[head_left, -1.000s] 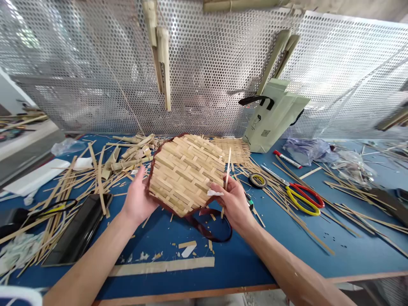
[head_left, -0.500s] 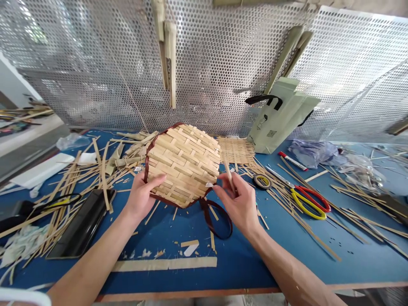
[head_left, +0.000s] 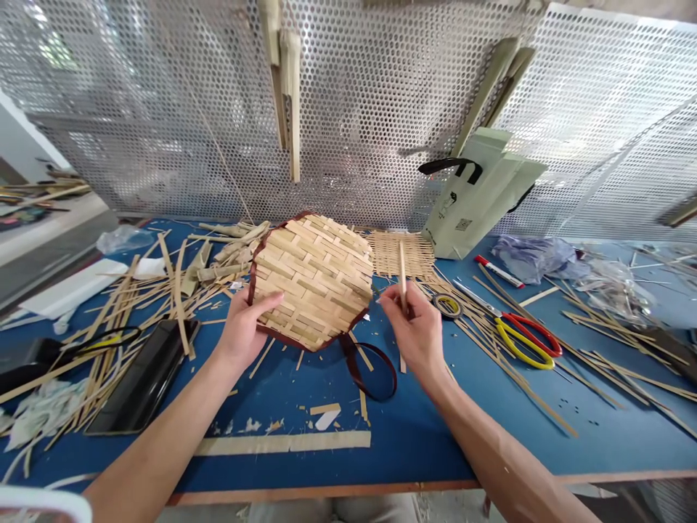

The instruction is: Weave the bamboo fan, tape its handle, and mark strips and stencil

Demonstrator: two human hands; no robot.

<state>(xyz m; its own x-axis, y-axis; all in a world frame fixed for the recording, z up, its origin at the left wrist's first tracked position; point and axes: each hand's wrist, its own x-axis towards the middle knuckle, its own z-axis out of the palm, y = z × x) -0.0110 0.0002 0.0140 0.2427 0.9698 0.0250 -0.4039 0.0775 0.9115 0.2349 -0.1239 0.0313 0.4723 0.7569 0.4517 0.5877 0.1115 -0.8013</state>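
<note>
A person stands at a blue surface littered with bamboo strips and offcuts. The left grip holds a woven bamboo panel, its thumb pressed on the weave and its fingers spread beneath the left edge. The panel is roughly eight-sided, tilted up toward the person, and held just above the surface near the middle of the work area. A dark reddish-brown binding runs around its rim, and a loop of the same material trails from the lower edge onto the surface.

The right grip is pressed together, pinching a thin bamboo sliver that stands nearly upright and sticks out above and below the fingers. This grip is just beside the panel's right edge, not touching it.

Behind the panel lies a flat woven mat. To the right are a roll of tape, yellow-and-red scissors, and a marker. A black case lies to the left. A pale green bag leans against a perforated metal screen.
</note>
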